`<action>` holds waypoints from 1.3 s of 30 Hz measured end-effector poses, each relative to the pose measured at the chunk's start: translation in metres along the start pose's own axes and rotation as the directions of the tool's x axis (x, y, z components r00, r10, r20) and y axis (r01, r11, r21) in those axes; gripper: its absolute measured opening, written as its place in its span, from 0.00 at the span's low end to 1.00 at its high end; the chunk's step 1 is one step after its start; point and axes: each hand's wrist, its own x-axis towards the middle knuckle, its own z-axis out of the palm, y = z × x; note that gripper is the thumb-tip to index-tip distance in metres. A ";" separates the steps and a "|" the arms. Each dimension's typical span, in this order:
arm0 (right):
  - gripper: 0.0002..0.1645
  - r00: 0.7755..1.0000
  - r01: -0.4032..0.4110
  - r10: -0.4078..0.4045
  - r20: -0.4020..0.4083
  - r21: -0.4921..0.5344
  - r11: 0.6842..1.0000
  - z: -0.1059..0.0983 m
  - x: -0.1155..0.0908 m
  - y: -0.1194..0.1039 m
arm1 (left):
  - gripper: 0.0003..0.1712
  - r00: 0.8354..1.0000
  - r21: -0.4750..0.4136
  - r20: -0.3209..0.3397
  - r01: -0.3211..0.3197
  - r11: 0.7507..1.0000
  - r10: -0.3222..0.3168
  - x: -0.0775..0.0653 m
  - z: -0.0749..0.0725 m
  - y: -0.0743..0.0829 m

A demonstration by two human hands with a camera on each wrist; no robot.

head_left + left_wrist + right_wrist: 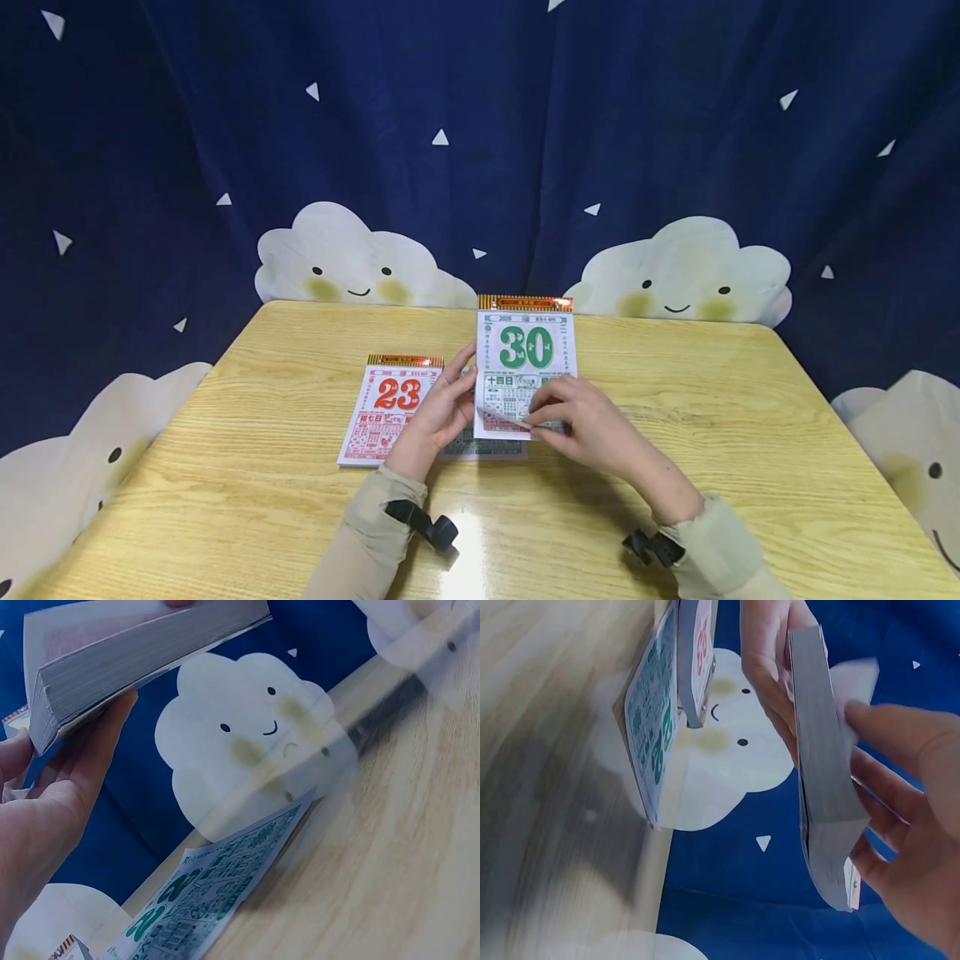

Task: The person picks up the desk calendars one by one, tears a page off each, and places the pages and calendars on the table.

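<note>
A thick tear-off calendar [525, 333] with a large green 30 is held up over the table. My left hand [441, 415] grips its left side, thumb in front and fingers behind, as the left wrist view shows. With my right hand [583, 418] I pinch the bottom of the front page [857, 679]; it curls up and bares red print below. A second calendar [397, 393] with a red 23 lies to the left, partly hidden by my left hand. Under the held calendar, a green-printed calendar [217, 892] lies on the table, mostly covered in the head view.
The wooden table [720, 433] extends on both sides of the calendars. Behind its far edge hangs a dark blue curtain [510, 150] with white triangles. White smiling cloud shapes [682, 271] stand along the back and sides.
</note>
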 end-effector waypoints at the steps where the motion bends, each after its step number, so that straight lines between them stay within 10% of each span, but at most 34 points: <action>1: 0.05 1.000 -0.005 0.005 -0.011 0.001 1.000 0.001 0.000 0.000 | 0.26 1.000 -0.004 0.003 -0.003 1.000 0.003 0.000 0.000 0.000; 14: 0.09 0.969 -0.196 0.220 -0.110 0.200 0.960 -0.006 0.004 -0.008 | 0.24 1.000 0.006 -0.030 -0.004 1.000 0.004 0.001 -0.004 -0.003; 25: 0.08 0.898 -0.282 0.348 -0.270 0.254 0.925 -0.028 0.007 0.003 | 0.25 0.997 0.070 -0.058 -0.044 0.997 0.048 0.002 -0.005 -0.001; 34: 0.05 0.788 -0.386 0.472 -0.395 0.281 0.879 -0.034 0.010 0.016 | 0.26 0.995 0.120 -0.052 -0.078 0.990 0.085 0.002 -0.004 0.000; 39: 0.08 0.724 -0.482 0.598 -0.344 0.370 0.795 -0.038 0.010 0.027 | 0.26 0.994 0.138 -0.036 -0.101 0.985 0.107 0.003 -0.005 0.000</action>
